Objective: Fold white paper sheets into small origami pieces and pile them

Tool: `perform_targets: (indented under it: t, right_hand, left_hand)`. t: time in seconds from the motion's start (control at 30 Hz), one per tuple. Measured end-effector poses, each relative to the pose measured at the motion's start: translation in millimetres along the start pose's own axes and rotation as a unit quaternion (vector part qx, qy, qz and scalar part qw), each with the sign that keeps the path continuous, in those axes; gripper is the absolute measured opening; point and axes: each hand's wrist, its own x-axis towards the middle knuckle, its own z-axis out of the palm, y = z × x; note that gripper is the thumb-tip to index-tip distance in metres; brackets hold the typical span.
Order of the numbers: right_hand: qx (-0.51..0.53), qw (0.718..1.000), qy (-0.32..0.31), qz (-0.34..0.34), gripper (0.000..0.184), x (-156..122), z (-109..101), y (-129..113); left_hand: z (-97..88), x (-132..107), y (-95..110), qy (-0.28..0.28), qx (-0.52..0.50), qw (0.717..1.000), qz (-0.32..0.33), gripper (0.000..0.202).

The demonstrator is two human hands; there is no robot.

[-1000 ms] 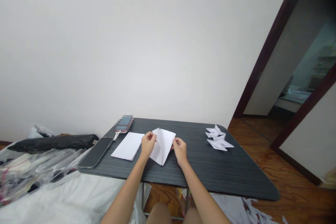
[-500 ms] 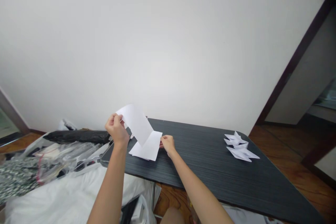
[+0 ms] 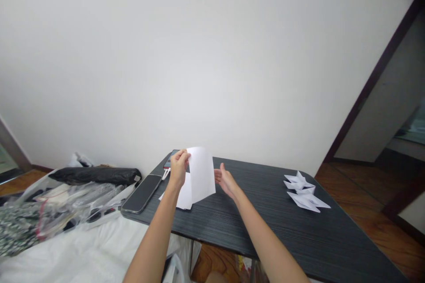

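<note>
A white sheet of paper [image 3: 202,174] is raised over the dark table, pinched at its upper left corner by my left hand [image 3: 179,167]. My right hand [image 3: 226,181] is beside the sheet's right edge, thumb up and fingers apart; whether the fingertips touch the paper I cannot tell. Under and to the left of the raised sheet lie more white sheets [image 3: 184,199], partly covered by it. Folded white paper shapes with pointed tips [image 3: 303,192] rest toward the table's right end.
On the table's left end lies a black phone [image 3: 142,193]; behind my left hand is another device [image 3: 170,159] with a white cable [image 3: 166,173]. Left of the table [image 3: 259,212] are plastic bags [image 3: 86,199], a black wrapped bundle [image 3: 96,175] and white cloth [image 3: 83,247]. A white wall stands behind.
My left hand has carried the sheet to the right, clear of most of the stack. My right hand has let go of the stack's edge and opened. The phone has come into sight.
</note>
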Motion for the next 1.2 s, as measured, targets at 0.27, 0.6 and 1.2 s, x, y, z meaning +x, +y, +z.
perform_targets:
  t: [0.27,0.6,1.2]
  right_hand:
    - [0.11,0.991,-0.076,-0.013,0.029,-34.4,-96.9,-23.5]
    - [0.071,0.997,0.002,-0.038,0.029,-32.3,-151.3,14.4]
    - [0.081,0.995,-0.02,-0.062,0.011,-31.3,-155.4,12.1]
  left_hand:
    - [64.6,-3.5,-73.9,-0.121,0.061,0.986,-0.092,0.017]
    - [76.8,-25.5,-143.4,-0.307,0.123,0.933,-0.141,0.031]
    - [68.2,-18.5,-140.9,-0.295,0.037,0.928,-0.223,0.012]
